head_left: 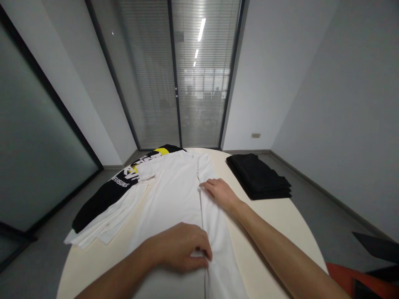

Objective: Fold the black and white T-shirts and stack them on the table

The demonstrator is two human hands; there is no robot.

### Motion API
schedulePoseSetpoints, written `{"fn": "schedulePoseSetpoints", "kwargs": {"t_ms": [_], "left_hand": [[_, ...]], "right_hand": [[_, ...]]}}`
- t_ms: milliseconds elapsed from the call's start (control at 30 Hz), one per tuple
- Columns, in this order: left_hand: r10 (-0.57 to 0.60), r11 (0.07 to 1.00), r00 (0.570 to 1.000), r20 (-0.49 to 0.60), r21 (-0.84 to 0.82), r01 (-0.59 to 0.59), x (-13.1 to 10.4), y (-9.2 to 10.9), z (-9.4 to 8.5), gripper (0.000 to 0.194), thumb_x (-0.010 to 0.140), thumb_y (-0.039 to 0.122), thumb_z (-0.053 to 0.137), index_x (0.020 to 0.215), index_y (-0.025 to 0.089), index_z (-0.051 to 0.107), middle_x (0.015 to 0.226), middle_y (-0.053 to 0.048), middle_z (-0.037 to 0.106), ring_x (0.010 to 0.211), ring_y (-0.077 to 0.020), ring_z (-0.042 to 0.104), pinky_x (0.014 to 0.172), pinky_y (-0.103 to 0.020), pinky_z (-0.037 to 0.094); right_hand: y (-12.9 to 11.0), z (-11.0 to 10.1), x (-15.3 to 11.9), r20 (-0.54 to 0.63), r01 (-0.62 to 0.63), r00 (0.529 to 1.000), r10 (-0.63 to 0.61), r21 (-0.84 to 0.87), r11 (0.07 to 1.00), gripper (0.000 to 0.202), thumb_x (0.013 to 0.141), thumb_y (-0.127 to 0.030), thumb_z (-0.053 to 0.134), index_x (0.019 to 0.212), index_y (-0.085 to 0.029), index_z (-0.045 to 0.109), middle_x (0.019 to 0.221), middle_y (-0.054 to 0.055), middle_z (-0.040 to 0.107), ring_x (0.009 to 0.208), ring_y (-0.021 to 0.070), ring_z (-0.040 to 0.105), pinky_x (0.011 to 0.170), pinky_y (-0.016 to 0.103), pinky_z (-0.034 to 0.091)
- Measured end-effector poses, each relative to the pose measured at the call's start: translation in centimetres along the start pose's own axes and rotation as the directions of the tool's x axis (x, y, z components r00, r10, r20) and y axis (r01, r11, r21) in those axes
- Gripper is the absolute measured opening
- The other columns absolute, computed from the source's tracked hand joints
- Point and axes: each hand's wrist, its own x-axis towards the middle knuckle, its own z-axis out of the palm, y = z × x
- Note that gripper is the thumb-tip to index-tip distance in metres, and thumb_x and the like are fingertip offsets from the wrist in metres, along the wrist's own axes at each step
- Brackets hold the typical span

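Lengthwise, a white shirt (174,195) lies across the middle of a pale round table (299,236), its near end running out at the bottom of the view; a long edge of cloth runs down the shirt's right part, with a strip of the same white fabric to the right of that edge, and a short sleeve points out at its far left.

The left hand (187,247) is over the shirt's near part, knuckles up, thumb and fingertips pinching cloth at the long edge; the right hand (220,192) is farther up the shirt, palm down, fingers curved and close together, their tips touching that same edge; whether it grips the fabric I cannot tell.

Left of the shirt, a black garment (102,201) with white lettering and a yellow patch lies partly over white cloth (114,226), which hangs a little past the table's rim; right of the shirt, and apart from it, sits a neat stack of black clothes (255,176); beyond the shirt's far end stand glass panels (149,83) in dark frames.
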Motion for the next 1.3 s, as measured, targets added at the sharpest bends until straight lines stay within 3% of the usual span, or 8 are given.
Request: {"fn": "schedulePoseSetpoints", "kwargs": {"t_ms": [167,300,467,600,733,933,1033,1300], "left_hand": [[-0.153,0.985,0.986,-0.064,0.074,0.158,0.4,0.3,0.5,0.009,0.089,0.024,0.065,0.096,0.023,0.070,0.089,0.001,0.071,0.075,-0.0136,0.065,0.069,-0.023,0.044],[-0.327,0.928,0.933,-0.148,0.136,0.347,0.9,0.0,1.4,0.015,0.091,0.033,0.065,0.102,0.024,0.065,0.084,0.003,0.072,0.074,-0.0176,0.067,0.066,-0.026,0.042],[-0.196,0.964,0.976,-0.100,0.161,0.210,0.8,-0.9,1.8,0.021,0.088,0.024,0.061,0.108,0.027,0.065,0.098,0.003,0.072,0.088,-0.0178,0.069,0.075,-0.027,0.047],[-0.077,0.982,0.997,-0.030,0.171,0.081,0.4,-1.1,1.0,0.031,0.082,0.017,0.062,0.110,0.027,0.068,0.105,0.001,0.071,0.094,-0.0174,0.068,0.077,-0.025,0.048],[-0.033,0.983,0.999,-0.018,0.178,0.036,0.1,-1.1,0.4,0.017,0.086,0.018,0.061,0.097,0.026,0.071,0.097,0.002,0.070,0.085,-0.0145,0.067,0.071,-0.024,0.047],[0.014,0.981,0.996,-0.090,0.195,0.003,0.0,-1.3,0.5,0.004,0.081,0.022,0.068,0.085,0.022,0.067,0.089,0.001,0.066,0.082,-0.0149,0.062,0.071,-0.026,0.045],[0.068,0.978,0.992,-0.106,0.205,-0.045,0.4,-1.4,1.1,0.016,0.084,0.036,0.073,0.079,0.022,0.066,0.090,0.000,0.066,0.085,-0.0168,0.060,0.079,-0.031,0.045],[0.302,0.933,0.950,-0.080,0.231,-0.277,1.5,-1.0,4.4,0.048,0.092,0.052,0.060,0.133,0.028,0.059,0.145,-0.008,0.055,0.127,-0.0276,0.054,0.111,-0.046,0.038]], "right_hand": [[0.9,1.5,0.4,0.007,-0.129,0.991,0.130,0.205,0.970,0.034,0.105,-0.024,0.041,0.133,-0.025,0.059,0.118,0.007,0.072,0.105,0.0206,0.067,0.087,0.030,0.046],[1.0,1.3,2.9,0.052,-0.364,0.931,0.361,0.143,0.920,0.033,0.103,-0.039,0.045,0.124,-0.023,0.063,0.103,0.008,0.076,0.093,0.0230,0.070,0.077,0.030,0.047],[-0.1,1.2,6.4,0.098,-0.500,0.862,0.497,0.000,0.866,0.042,0.090,-0.056,0.061,0.111,-0.021,0.069,0.104,0.012,0.075,0.097,0.0283,0.070,0.080,0.034,0.049],[-0.9,1.6,8.2,0.135,-0.591,0.798,0.588,-0.017,0.806,0.030,0.094,-0.039,0.055,0.107,-0.016,0.071,0.109,0.017,0.074,0.101,0.0293,0.069,0.082,0.035,0.049],[-0.7,1.9,9.2,0.117,-0.641,0.764,0.634,0.024,0.767,0.033,0.099,-0.034,0.044,0.112,-0.015,0.068,0.110,0.017,0.073,0.099,0.0282,0.070,0.077,0.033,0.048],[0.1,2.3,8.2,0.114,-0.540,0.842,0.528,0.188,0.820,0.028,0.101,-0.032,0.044,0.111,-0.019,0.067,0.106,0.010,0.075,0.095,0.0220,0.068,0.075,0.028,0.044],[0.4,2.0,6.7,0.089,-0.467,0.884,0.459,0.206,0.860,0.025,0.100,-0.026,0.046,0.114,-0.022,0.066,0.110,0.007,0.073,0.099,0.0186,0.066,0.081,0.026,0.043],[2.6,1.9,1.9,-0.002,-0.434,0.900,0.436,0.101,0.895,0.031,0.100,-0.034,0.051,0.120,-0.019,0.068,0.116,0.012,0.068,0.108,0.0249,0.059,0.090,0.032,0.042]]}}
